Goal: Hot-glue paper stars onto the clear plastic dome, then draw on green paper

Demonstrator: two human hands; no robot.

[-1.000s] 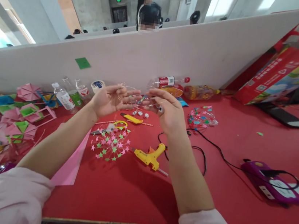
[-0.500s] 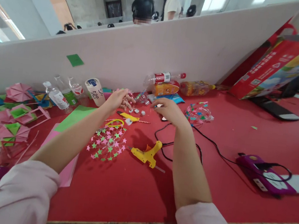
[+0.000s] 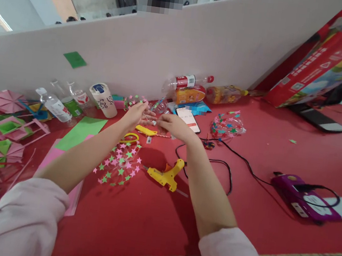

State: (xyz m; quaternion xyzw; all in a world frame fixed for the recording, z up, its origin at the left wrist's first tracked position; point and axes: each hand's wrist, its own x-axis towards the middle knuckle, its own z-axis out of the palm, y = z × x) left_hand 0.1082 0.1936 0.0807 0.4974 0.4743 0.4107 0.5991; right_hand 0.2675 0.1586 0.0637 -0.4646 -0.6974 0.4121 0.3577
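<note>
My left hand [image 3: 137,115] and my right hand [image 3: 173,127] meet fingertip to fingertip low over the red table [image 3: 280,159], far from me. Both have their fingers drawn together around a small white piece [image 3: 153,123] between them; who holds it I cannot tell. Just beneath them lie a yellow utility knife [image 3: 144,131] and yellow-handled scissors [image 3: 130,137]. A spray of pink and green paper stars [image 3: 118,165] lies nearer to me, under my left forearm. A yellow glue gun [image 3: 166,174] lies beside my right forearm.
A phone [image 3: 187,119] with its screen lit lies right of my hands, beside a clear bundle of stars [image 3: 227,125]. Bottles [image 3: 192,82] and a paper cup [image 3: 103,100] line the white partition [image 3: 168,52]. Folded paper shapes [image 3: 6,131] crowd the left; a purple power strip [image 3: 303,198] and a red box [image 3: 320,68] are right.
My hands came down from the air to the table and drew together over the small white pieces. The view tilted down and the phone came into sight.
</note>
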